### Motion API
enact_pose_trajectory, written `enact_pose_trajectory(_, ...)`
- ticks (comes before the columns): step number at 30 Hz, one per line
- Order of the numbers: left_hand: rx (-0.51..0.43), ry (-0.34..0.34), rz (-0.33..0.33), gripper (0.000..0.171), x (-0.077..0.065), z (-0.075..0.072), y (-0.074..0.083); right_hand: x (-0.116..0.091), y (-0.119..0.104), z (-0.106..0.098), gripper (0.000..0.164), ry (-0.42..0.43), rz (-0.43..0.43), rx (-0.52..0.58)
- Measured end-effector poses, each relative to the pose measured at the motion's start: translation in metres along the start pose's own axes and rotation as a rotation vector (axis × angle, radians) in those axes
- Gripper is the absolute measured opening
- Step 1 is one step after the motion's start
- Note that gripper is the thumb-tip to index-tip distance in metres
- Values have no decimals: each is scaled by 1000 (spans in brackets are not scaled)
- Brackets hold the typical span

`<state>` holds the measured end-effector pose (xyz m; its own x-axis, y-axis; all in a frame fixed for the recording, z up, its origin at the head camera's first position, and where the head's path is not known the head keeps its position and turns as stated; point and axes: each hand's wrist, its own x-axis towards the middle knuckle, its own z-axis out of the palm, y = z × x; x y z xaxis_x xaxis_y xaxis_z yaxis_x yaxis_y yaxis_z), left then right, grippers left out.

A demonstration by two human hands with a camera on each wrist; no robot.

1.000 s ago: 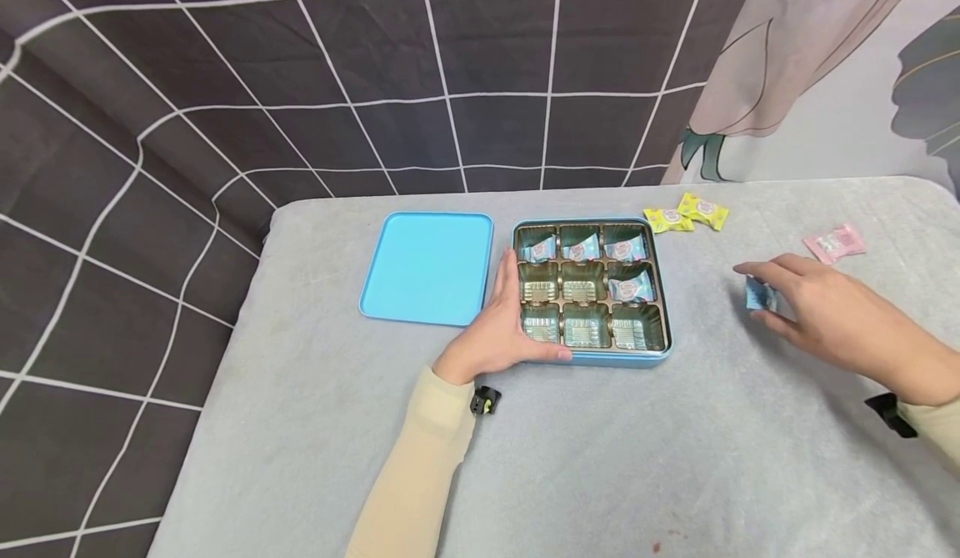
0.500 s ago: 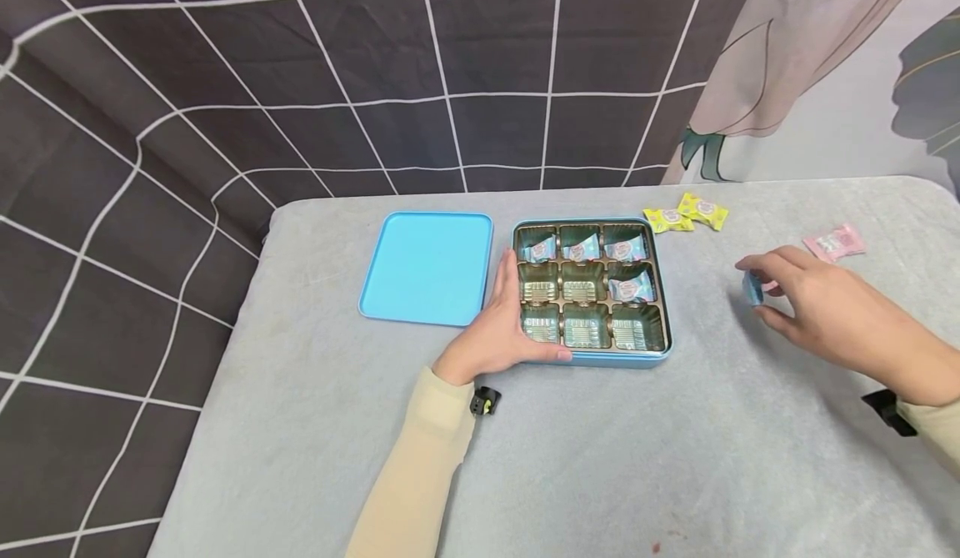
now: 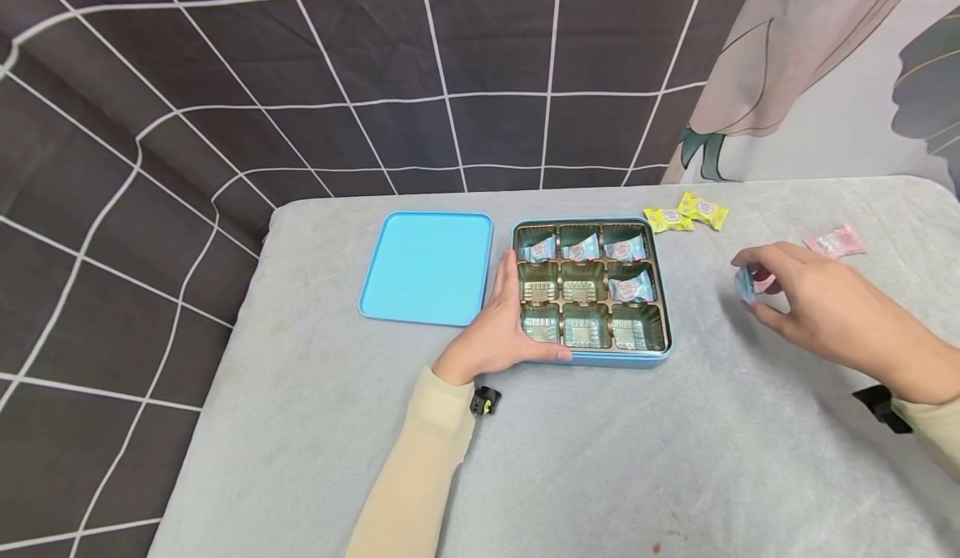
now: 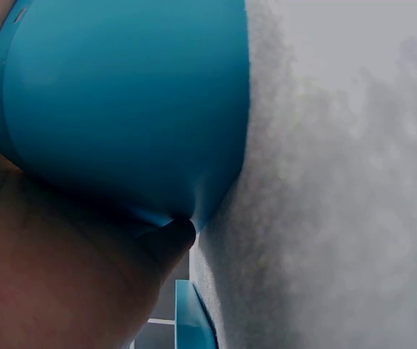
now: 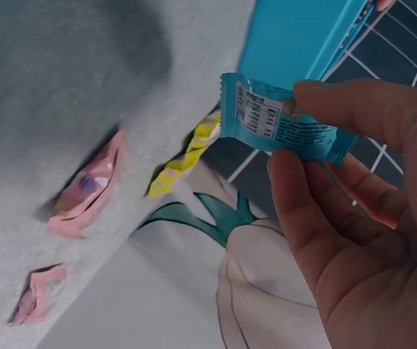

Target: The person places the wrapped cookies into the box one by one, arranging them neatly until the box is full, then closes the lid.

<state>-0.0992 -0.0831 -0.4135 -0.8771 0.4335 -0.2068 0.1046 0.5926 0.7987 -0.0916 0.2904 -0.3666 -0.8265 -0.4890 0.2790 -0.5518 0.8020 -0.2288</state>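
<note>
My left hand (image 3: 491, 333) rests on the near left corner of a blue box (image 3: 626, 359), fingers straight along its left side, thumb along its front. In the left wrist view, that hand lies against the box's blue wall (image 4: 128, 87). The box has a gold divided tray; blue-wrapped candies (image 3: 582, 248) fill its back row and the right compartment of the middle row. To the right of the box, my right hand (image 3: 832, 304) pinches another blue-wrapped candy (image 5: 259, 113) between thumb and fingers above the table. Printed text on its wrapper faces the right wrist camera.
A blue lid (image 3: 427, 270) lies left of the box. Two yellow-wrapped candies (image 3: 702, 210) lie by the box's far right corner. One pink-wrapped candy (image 3: 836, 242) lies beyond the right hand; another pink candy (image 5: 92, 185) shows in the right wrist view. A grey cloth (image 3: 300, 424) covers the table.
The blue candy has turned in my right hand's fingers, and that hand has shifted slightly left. The left hand and the box have stayed in place.
</note>
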Motion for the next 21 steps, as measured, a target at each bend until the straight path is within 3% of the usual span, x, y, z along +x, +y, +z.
enact_pose_trajectory(10, -18, -1, -2, 149, 0, 0, 1, 6, -10, 0, 52, 44, -25, 12)
enact_pose_trajectory(21, -18, 4, 1, 150, 0, -1, -1, 11, -16, -1, 52, 67, 26, 32)
